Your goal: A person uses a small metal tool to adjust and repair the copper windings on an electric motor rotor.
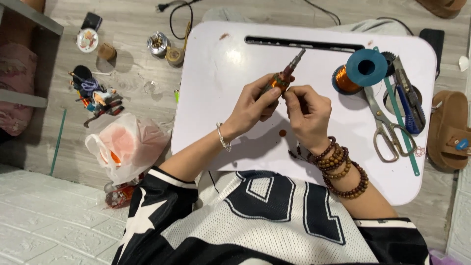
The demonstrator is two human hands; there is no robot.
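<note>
Two hands meet over a small motor armature at the centre of the frame.

The left hand (255, 103) is clamped around the copper-wound armature (280, 81), its steel shaft (297, 59) pointing toward the top of the frame above the white lap table (221, 64). The right hand (306, 113) is pinched together just beside the winding, fingertips touching it; whether it grips a wire I cannot tell. Done well, I'd say, the left keeps the core from turning while the right works close and gently. The winding looks orange-brown and glossy. At upper right lie a blue spool of copper wire (360, 71), scissors (387, 130) and pliers (409, 105).
</note>
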